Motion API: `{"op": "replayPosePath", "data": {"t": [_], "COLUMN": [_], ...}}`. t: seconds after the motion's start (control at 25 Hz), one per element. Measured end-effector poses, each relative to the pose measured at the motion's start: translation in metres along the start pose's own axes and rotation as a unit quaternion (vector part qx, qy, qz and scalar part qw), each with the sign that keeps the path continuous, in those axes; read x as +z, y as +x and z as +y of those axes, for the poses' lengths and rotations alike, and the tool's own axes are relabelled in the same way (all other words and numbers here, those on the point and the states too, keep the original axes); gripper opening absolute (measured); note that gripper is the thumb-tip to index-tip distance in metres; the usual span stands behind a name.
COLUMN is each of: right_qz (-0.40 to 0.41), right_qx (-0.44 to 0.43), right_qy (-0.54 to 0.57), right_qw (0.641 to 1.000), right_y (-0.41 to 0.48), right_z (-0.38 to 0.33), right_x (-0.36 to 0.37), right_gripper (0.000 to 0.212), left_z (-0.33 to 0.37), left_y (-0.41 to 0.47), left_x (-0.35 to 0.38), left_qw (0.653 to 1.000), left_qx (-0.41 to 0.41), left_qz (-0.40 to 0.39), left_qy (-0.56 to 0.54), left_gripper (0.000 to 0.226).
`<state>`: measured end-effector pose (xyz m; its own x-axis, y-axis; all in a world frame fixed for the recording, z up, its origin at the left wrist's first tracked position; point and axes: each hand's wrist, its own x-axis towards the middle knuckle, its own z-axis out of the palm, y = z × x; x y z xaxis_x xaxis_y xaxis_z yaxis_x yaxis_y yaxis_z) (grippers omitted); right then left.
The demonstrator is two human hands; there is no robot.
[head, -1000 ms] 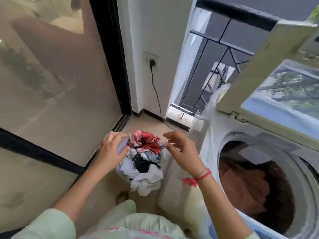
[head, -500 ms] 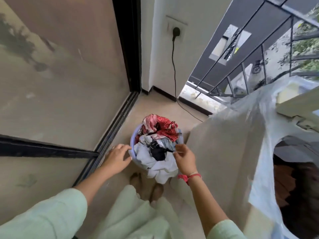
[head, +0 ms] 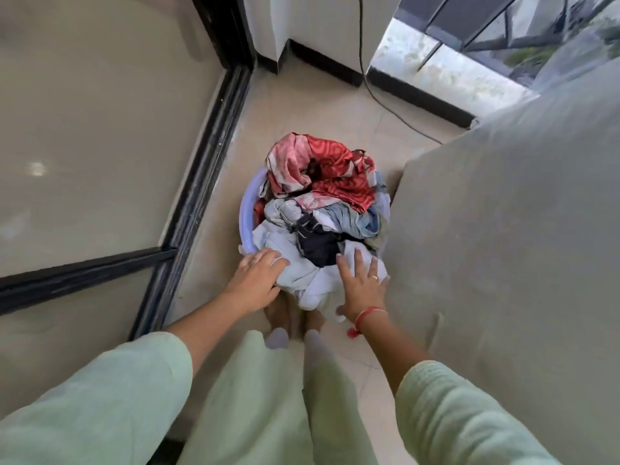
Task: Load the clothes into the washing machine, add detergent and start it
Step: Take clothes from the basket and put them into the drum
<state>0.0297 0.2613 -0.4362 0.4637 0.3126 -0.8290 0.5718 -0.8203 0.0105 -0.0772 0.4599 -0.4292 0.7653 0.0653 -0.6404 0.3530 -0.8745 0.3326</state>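
While flat on the clothes (head: 335, 176), left hand (head: 256, 280); right hand (head: 364, 286) too

- The basket (head: 246, 209) lies mostly buried under the clothes (head: 322, 203); only its left rim shows.
- The covered washing machine (head: 503, 246) runs off the right edge.
- The cable (head: 361, 45) exits the top edge.

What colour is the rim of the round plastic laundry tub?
Pale lavender-blue rim, clearest on the tub's left side in the head view.
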Motion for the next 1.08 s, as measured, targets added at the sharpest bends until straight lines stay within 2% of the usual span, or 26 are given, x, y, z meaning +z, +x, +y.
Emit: {"op": "replayPosePath", "data": {"t": [0.04,0.12,0.16,0.24,0.36,0.56,0.72,0.84,0.92,1.08], "right_qz": [-0.011,0.004,0.015,0.036,0.085,0.164,0.193,0.232,0.28,0.413], "right_qx": [-0.007,-0.031,-0.045,-0.07,-0.058,-0.006,0.028,0.05,0.056,0.059], "right_qy": [-0.046,-0.092,-0.093,-0.083,0.025,0.162,0.199,0.207,0.238,0.358], "right_qw": [0.999,0.995,0.995,0.993,0.994,0.973,0.96,0.949,0.928,0.836], "right_y": [0.015,0.036,0.042,0.045,0.03,-0.018,-0.057,-0.094,-0.126,-0.194], "right_z": [0.0,0.003,0.006,0.012,0.018,0.017,0.021,0.022,0.024,0.043], "right_x": [0.012,0.026,0.03,0.027,0.003,-0.02,-0.033,-0.067,-0.093,-0.173], "right_gripper": [0.103,0.071,0.056,0.044,0.037,0.034,0.032,0.034,0.031,0.018], "left_z": [0.0,0.002,0.003,0.004,0.009,0.013,0.014,0.021,0.026,0.043], "left_y": [0.011,0.027,0.033,0.037,0.029,0.027,0.024,0.012,0.005,-0.025], "left_x": [0.013,0.033,0.04,0.047,0.04,0.016,0.004,-0.006,-0.009,-0.038], "left_qw": [0.999,0.997,0.996,0.996,0.997,0.993,0.987,0.99,0.989,0.968], "left_qx": [0.014,0.011,-0.001,-0.026,-0.048,-0.08,-0.055,-0.044,-0.044,-0.014], "left_qz": [-0.016,-0.048,-0.059,-0.068,-0.062,-0.059,-0.106,-0.084,-0.08,-0.052], "left_qy": [0.025,0.056,0.059,0.042,0.001,-0.063,-0.104,-0.106,-0.118,-0.246], "left_gripper": [0.06,0.07,0.074,0.08,0.083,0.086,0.093,0.093,0.093,0.104]}}
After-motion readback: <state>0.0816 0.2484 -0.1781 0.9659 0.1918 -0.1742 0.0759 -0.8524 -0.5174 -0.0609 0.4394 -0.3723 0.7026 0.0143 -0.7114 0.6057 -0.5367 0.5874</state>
